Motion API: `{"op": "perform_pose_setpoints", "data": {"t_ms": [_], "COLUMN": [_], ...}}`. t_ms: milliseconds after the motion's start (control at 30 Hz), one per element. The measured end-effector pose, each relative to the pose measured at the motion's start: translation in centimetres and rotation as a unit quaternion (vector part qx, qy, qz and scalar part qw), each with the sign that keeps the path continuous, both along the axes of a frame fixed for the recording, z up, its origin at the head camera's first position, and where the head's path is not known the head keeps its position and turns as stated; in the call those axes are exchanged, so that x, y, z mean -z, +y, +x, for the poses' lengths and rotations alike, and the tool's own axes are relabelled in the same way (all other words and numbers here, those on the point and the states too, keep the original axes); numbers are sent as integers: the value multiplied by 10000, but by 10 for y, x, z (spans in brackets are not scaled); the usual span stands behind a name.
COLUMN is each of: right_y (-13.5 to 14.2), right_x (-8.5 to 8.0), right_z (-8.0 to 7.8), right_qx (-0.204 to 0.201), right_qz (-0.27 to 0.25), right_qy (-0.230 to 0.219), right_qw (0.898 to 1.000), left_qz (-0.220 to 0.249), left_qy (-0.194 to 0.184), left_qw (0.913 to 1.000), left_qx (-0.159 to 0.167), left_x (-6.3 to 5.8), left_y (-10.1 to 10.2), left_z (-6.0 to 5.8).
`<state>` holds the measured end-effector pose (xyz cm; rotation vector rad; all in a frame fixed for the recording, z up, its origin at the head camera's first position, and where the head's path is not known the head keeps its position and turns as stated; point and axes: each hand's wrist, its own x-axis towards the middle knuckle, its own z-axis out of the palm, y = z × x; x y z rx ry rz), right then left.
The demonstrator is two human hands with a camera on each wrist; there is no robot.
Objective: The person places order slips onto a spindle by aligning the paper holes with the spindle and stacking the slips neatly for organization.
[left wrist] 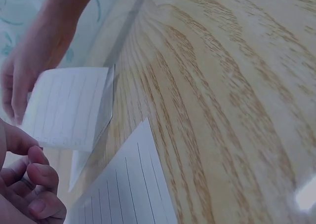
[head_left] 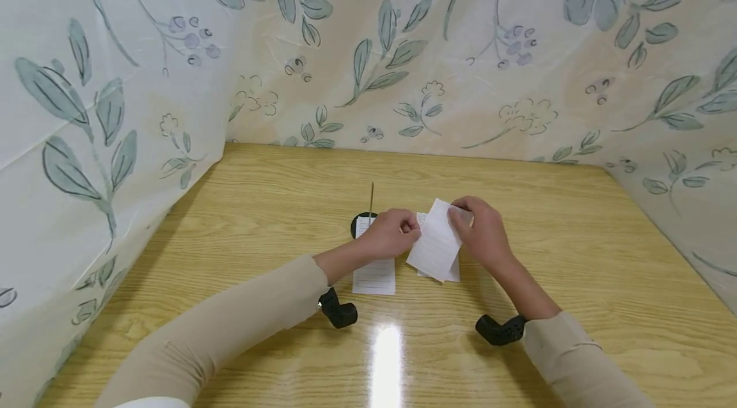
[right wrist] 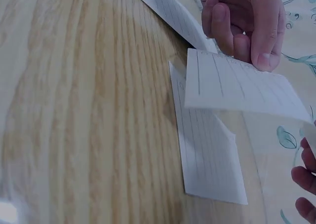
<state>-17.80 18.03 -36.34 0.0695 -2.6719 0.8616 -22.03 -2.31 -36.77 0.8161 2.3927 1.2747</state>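
Note:
A lined paper sheet (head_left: 435, 242) is lifted at a tilt above the table, between both hands. My left hand (head_left: 391, 234) pinches its left edge with thumb and fingertip. My right hand (head_left: 486, 232) holds its upper right corner, thumb on the near side. Below it, another lined sheet (right wrist: 210, 157) lies on the table, partly covered. Under my left wrist lies a further lined sheet (head_left: 374, 280), over a black round base (head_left: 354, 227). A thin brown spike (head_left: 371, 197) rises from there; whether it pierces that sheet cannot be told.
The wood-grain table (head_left: 276, 203) meets a leaf-patterned cloth (head_left: 368, 62) at the back and sides. Black wrist devices (head_left: 338, 311) show below both forearms. A bright light reflection lies on the near part of the table.

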Motion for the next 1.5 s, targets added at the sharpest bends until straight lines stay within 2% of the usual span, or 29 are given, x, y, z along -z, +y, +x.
{"op": "perform_pose_setpoints", "data": {"t_ms": [167,333,500,600,733,1133,1300,1500], "right_y": [-4,-7,-10,-13,-18,-35,-42,-50], "right_x": [-2,-10,-18,-21,-25,-35,-38,-40], "right_z": [0,2,5,7,9,12,14,15], "right_qx": [-301,-489,-681,-808,-968,-1247,-1386,-1407], "right_qz": [-120,-128,-318,-408,-456,-299,-302,-308], "right_qy": [412,128,-330,-505,-651,-634,-628,-644], "right_qw": [9986,9986,9966,9946,9921,9897,9879,9875], "left_qz": [93,90,110,239,521,728,878,824], "left_qy": [-194,-284,28,276,414,746,853,910], "left_qw": [9998,9994,9990,9983,9967,9935,9916,9916], "left_qx": [24,-173,-425,-460,-465,-462,-407,-414], "left_x": [-1,-5,-9,-11,-14,-24,-23,-24], "left_y": [-5,-8,-13,-15,-17,-29,-34,-40], "left_z": [2,6,10,12,13,14,15,16]}}
